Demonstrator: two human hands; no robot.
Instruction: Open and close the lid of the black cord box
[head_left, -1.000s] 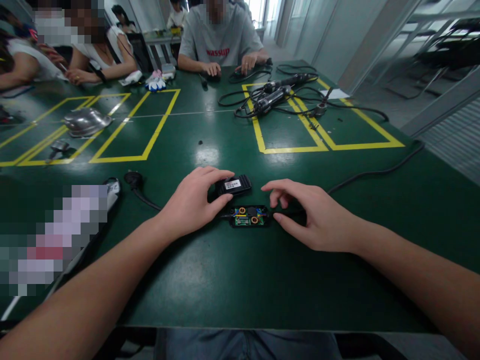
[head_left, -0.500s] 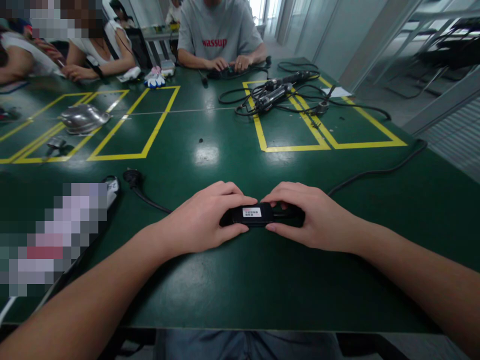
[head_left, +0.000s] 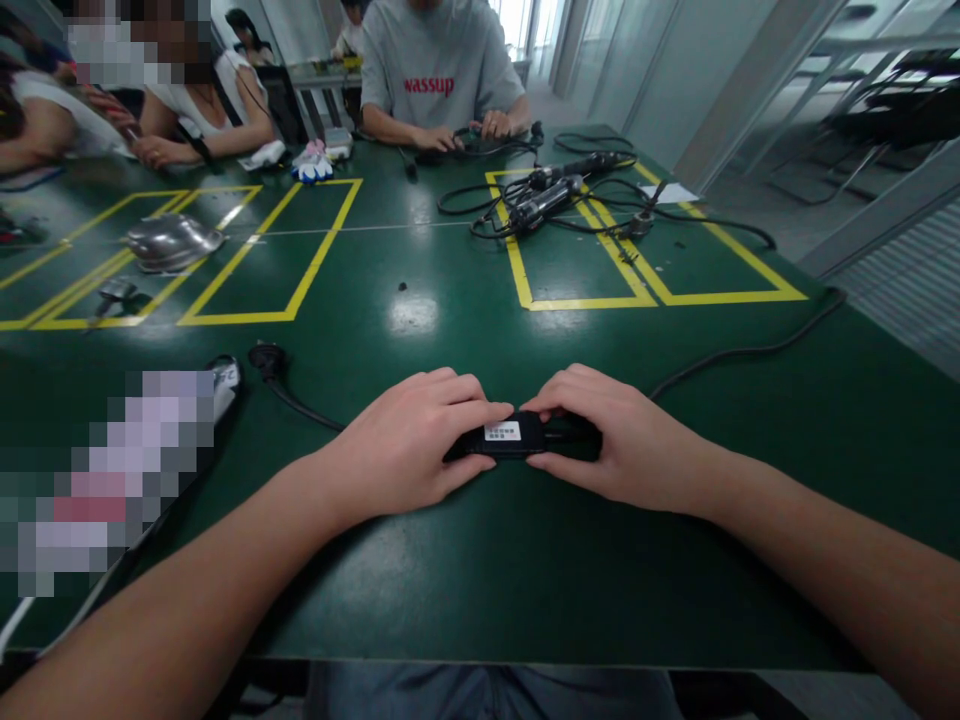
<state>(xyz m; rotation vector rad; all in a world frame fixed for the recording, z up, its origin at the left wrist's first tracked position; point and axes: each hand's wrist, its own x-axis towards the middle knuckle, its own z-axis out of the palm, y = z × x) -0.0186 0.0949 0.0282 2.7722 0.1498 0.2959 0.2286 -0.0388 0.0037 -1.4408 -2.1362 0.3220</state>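
Observation:
A small black box with a white label (head_left: 531, 436) lies on the green table between my hands, with a black cable running out of each end. My left hand (head_left: 427, 435) grips its left end between thumb and fingers. From the other side, my right hand (head_left: 622, 435) pinches the right end near the cable. The left cable leads to a black power plug (head_left: 268, 360) on the table. On the right, the cable (head_left: 739, 354) trails out behind my hand toward the table's right edge. Both palms hide part of the cables.
Power tools with tangled cords (head_left: 544, 203) lie within yellow tape at the back right. A shiny metal part (head_left: 172, 243) is at the left. A blurred-out long object (head_left: 127, 470) lies near my left forearm. Across the table a co-worker (head_left: 442, 80) handles dark cabled items; others sit left.
My two hands keep their hold on the black box, with the right fingers shifted slightly left. The co-worker's hands opposite have moved a little. The view has tilted slightly.

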